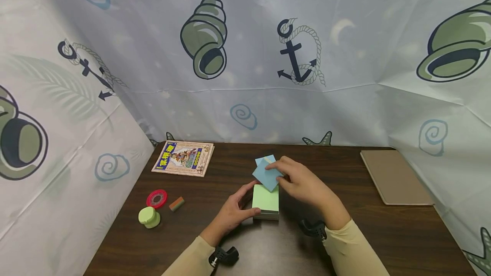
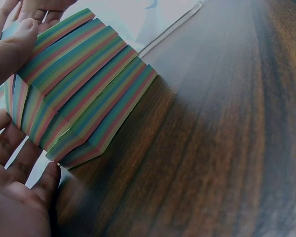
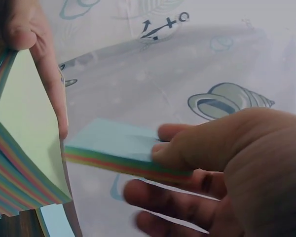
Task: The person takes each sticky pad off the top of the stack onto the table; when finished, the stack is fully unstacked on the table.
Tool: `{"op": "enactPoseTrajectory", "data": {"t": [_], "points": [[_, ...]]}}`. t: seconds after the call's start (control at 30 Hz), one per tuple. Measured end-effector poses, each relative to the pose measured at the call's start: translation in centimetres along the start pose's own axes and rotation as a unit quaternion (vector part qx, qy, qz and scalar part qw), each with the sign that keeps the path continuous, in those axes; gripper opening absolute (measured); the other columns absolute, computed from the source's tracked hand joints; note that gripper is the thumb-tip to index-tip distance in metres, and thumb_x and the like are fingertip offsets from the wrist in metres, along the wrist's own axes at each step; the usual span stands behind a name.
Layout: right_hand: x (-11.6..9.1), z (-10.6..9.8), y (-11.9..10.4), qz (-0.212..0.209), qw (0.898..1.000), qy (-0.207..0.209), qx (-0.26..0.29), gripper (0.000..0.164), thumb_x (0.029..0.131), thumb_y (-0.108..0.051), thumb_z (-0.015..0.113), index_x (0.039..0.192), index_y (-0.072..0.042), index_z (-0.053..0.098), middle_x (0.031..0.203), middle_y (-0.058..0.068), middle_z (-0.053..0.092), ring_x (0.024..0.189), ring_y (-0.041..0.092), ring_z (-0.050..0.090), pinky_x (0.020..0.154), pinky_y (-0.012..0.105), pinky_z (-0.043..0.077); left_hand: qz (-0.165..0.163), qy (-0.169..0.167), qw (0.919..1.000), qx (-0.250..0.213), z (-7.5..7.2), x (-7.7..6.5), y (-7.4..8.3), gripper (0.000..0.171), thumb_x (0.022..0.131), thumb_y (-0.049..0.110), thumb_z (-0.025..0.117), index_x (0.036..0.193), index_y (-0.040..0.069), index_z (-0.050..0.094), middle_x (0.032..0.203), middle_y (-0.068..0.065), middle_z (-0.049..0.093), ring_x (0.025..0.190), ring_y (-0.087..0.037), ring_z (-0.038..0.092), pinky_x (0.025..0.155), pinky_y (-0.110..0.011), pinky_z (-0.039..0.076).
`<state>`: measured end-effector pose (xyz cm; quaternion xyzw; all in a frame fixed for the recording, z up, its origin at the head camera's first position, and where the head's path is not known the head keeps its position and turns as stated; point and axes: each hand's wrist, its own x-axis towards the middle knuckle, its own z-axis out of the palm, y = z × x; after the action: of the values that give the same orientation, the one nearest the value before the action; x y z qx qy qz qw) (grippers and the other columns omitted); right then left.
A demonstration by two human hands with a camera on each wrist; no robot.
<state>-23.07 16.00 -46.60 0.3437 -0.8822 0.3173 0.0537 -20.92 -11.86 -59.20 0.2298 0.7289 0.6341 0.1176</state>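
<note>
In the head view my left hand (image 1: pixel 235 211) grips a tall stack of sticky note pads (image 1: pixel 266 198), thumb on the near side and fingers behind. The top sheet is pale green; striped coloured edges of several pads show in the left wrist view. Just above the stack's far side, my right hand (image 1: pixel 303 181) pinches one sticky note pad with a light blue top (image 3: pixel 113 136) between thumb and fingers. That pad is tilted and apart from the stack in the right wrist view. Behind it another light blue piece (image 1: pixel 259 160) lies on the table, partly hidden.
A comic-like booklet (image 1: pixel 184 159) lies at the back left. Nearer are a red tape roll (image 1: pixel 157 198), a small striped eraser-like block (image 1: pixel 177 204) and a light green lidded container (image 1: pixel 149 217). A flat tan board (image 1: pixel 397 178) lies at the right edge of the dark table (image 1: pixel 330 161).
</note>
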Motion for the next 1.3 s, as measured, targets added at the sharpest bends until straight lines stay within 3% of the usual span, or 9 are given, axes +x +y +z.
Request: {"op": "enactPoseTrajectory", "data": {"t": [0.23, 0.53, 0.87, 1.1, 1.3], "points": [[0.0, 0.1, 1.1, 0.025, 0.997, 0.069, -0.02, 0.041, 0.108, -0.013, 0.069, 0.147, -0.022, 0.067, 0.118, -0.005, 0.065, 0.076, 0.008, 0.05, 0.07, 0.028, 0.047, 0.01, -0.004, 0.9999, 0.0, 0.0, 0.0, -0.1, 0.085, 0.097, 0.019, 0.085, 0.169, 0.025, 0.04, 0.173, -0.001, 0.045, 0.162, -0.024, 0.04, 0.128, -0.026, 0.037], [-0.2, 0.6, 4.0, 0.092, 0.989, 0.115, -0.008, 0.042, 0.11, -0.02, 0.068, 0.151, -0.02, 0.065, 0.11, -0.004, 0.063, 0.079, 0.011, 0.053, 0.069, 0.03, 0.047, 0.035, -0.011, 0.9993, -0.001, -0.1, 0.1, -0.2, 0.088, 0.098, 0.016, 0.084, 0.171, 0.01, 0.035, 0.174, -0.014, 0.042, 0.162, -0.032, 0.04, 0.131, -0.042, 0.036], [-0.6, 1.2, 7.2, 0.14, 0.969, 0.203, 0.03, 0.036, 0.111, -0.025, 0.067, 0.147, -0.019, 0.068, 0.109, 0.002, 0.065, 0.084, 0.016, 0.057, 0.071, 0.033, 0.049, 0.017, -0.014, 0.9996, -0.015, 0.0, 0.1, -0.2, 0.091, 0.097, 0.015, 0.085, 0.172, 0.013, 0.034, 0.175, -0.008, 0.041, 0.164, -0.024, 0.037, 0.129, -0.024, 0.036], [-0.9, 2.9, 9.6, 0.162, 0.949, 0.258, 0.076, 0.026, 0.11, -0.028, 0.069, 0.133, -0.019, 0.074, 0.115, 0.004, 0.073, 0.096, 0.018, 0.066, 0.076, 0.028, 0.054, 0.02, -0.014, 0.9996, -0.013, -0.1, 0.0, -0.2, 0.091, 0.097, 0.015, 0.085, 0.172, 0.013, 0.034, 0.175, -0.008, 0.041, 0.164, -0.027, 0.036, 0.13, -0.027, 0.035], [-1.5, 4.6, 11.6, 0.197, 0.941, 0.26, 0.093, 0.024, 0.107, -0.031, 0.072, 0.128, -0.019, 0.075, 0.114, 0.006, 0.076, 0.098, 0.019, 0.068, 0.078, 0.029, 0.053, 0.025, -0.016, 0.9995, -0.012, -0.1, 0.0, -0.2, 0.09, 0.097, 0.015, 0.084, 0.172, 0.009, 0.033, 0.176, -0.014, 0.039, 0.165, -0.028, 0.036, 0.131, -0.029, 0.035]]}}
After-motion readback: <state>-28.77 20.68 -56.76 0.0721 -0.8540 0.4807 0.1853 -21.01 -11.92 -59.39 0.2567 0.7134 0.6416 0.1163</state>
